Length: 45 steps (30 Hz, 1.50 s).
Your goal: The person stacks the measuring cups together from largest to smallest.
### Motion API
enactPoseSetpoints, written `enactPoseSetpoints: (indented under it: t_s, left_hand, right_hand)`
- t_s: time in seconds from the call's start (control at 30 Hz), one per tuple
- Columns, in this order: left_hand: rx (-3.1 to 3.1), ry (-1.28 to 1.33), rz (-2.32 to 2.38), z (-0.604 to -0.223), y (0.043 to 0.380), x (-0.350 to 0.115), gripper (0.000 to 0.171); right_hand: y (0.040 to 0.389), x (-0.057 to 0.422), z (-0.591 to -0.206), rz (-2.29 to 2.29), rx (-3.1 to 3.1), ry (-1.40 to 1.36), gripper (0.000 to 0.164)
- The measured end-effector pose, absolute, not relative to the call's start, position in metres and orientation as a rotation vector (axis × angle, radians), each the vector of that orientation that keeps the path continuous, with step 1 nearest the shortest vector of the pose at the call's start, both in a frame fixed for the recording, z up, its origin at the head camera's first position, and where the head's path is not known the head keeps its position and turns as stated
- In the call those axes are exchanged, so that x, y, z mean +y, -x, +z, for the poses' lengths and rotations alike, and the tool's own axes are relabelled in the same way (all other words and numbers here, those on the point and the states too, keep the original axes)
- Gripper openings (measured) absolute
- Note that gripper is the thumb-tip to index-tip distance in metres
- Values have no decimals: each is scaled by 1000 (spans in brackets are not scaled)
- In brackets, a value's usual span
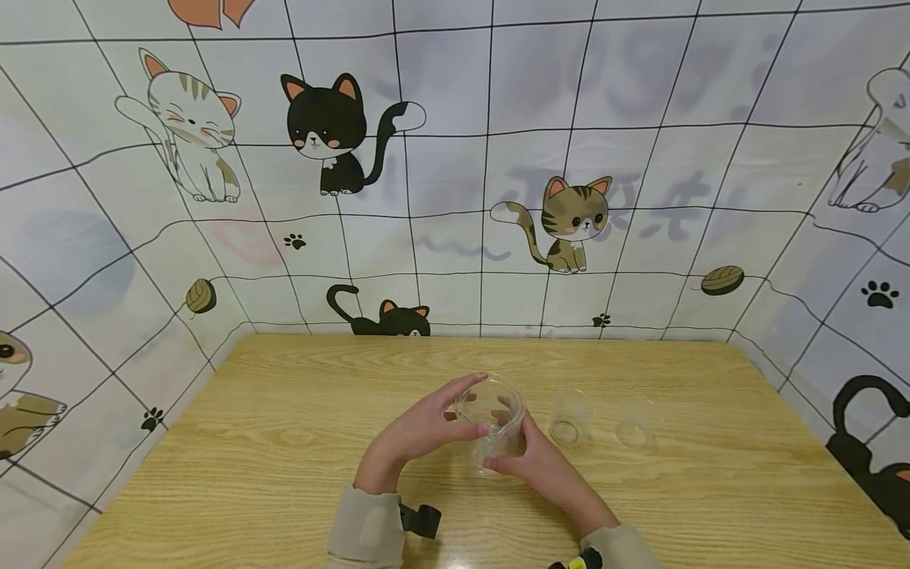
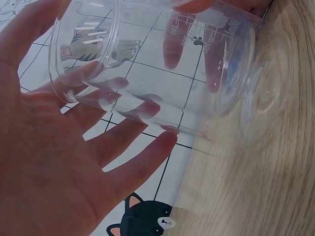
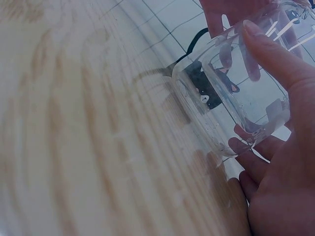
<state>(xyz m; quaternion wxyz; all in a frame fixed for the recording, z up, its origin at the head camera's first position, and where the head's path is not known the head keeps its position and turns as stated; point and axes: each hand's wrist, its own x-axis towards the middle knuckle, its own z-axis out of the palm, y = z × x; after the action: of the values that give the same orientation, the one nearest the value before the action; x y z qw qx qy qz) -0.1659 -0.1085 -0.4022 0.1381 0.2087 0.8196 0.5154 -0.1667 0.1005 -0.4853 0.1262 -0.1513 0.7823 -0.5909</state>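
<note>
Over the middle of the table, a clear measuring cup (image 1: 492, 407) is held between both hands, its mouth tilted up. My left hand (image 1: 430, 423) curls around the rim, thumb on the near side. Lower on the wall, my right hand (image 1: 540, 466) grips the cup from the right. White scale marks (image 2: 189, 37) run along its side in the left wrist view. A second clear wall and base (image 3: 183, 101) show beyond the inner bottom in the right wrist view, like one cup nested in another.
Two more clear cups stand right of the hands, one nearer (image 1: 566, 431) and one farther (image 1: 637, 431), both faint against the wooden table (image 1: 298, 411). A white cloth with printed cats (image 1: 441, 174) encloses the table's back and sides.
</note>
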Motion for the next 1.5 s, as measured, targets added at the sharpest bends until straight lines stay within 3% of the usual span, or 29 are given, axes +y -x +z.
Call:
enactPoseSetpoints:
  t_s: [1.5]
  left_hand:
    - [2345,-596,1519,-413,173,-110,68]
  right_hand:
    - [167,102,-485,-1737,2245,455,88]
